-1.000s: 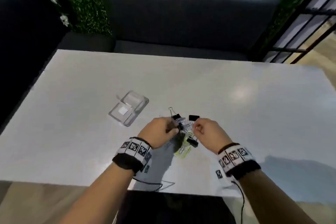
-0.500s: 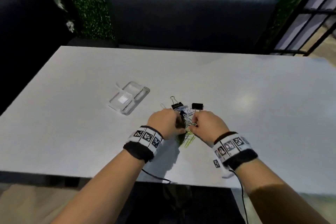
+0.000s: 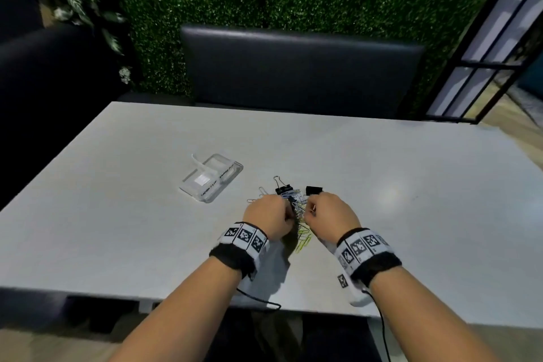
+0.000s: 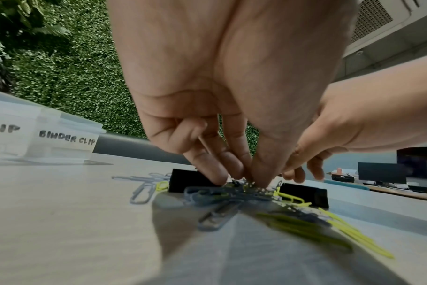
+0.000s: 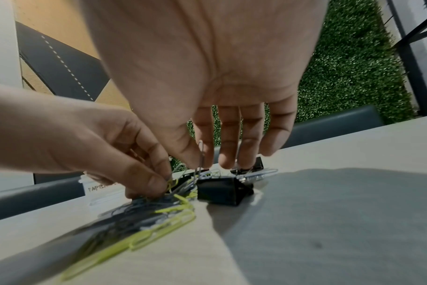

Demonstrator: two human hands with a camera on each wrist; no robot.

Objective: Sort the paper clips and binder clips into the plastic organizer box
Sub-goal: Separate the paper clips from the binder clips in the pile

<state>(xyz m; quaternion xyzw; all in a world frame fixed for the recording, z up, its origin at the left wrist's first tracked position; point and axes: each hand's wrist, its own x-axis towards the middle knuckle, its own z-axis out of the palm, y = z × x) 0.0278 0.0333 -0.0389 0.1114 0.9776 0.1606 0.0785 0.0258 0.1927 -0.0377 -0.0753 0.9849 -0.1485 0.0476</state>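
Left grip (image 3: pixel 269 216) pinches paper clips (image 4: pixel 222 194); right grip (image 3: pixel 329 214) pinches a binder clip (image 5: pixel 219 190) handle. Both hands closed in since a second ago. Box (image 3: pixel 211 181) still unfilled; sorting just starting.

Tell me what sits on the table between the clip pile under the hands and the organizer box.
Nothing visible blocks that path. The plastic organizer box lies up and to the left of the clip pile; only a few loose silver paper clips lie at the pile's left edge, with bare table beyond. Both hands, left and right, are already at the pile.
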